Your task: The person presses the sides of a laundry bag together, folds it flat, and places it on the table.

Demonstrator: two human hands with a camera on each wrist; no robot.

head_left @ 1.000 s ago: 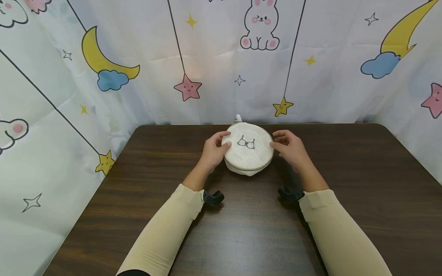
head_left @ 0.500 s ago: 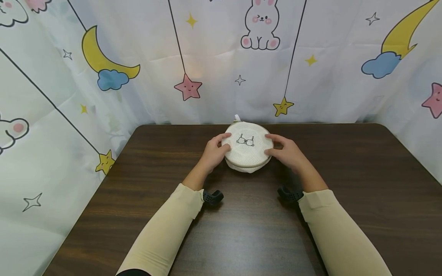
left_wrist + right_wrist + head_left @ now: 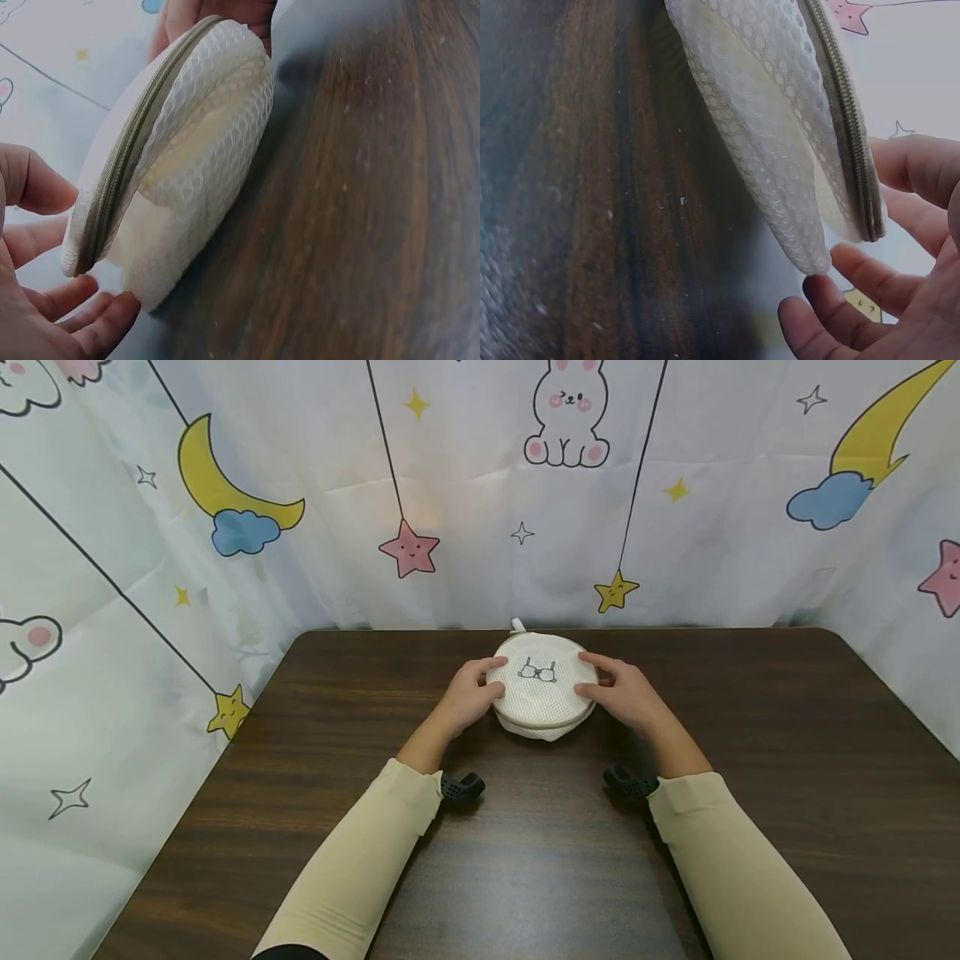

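Both the left hand [image 3: 468, 693] and the right hand [image 3: 627, 693] grip with thumb and fingers the opposite edges of a round white mesh bag [image 3: 546, 700], which is near the far edge of the brown table [image 3: 540, 868]. Around its upper part runs a zipper [image 3: 121, 159], and through the mesh wall [image 3: 214, 161] shows a pale yellowish tone, but what lies inside I cannot tell.

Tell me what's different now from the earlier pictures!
The right hand moved inward and now holds the right edge of the white bag. The bag shifted slightly right, and the left hand went with it. The left hand still holds its side; the glasses picture still faces up.
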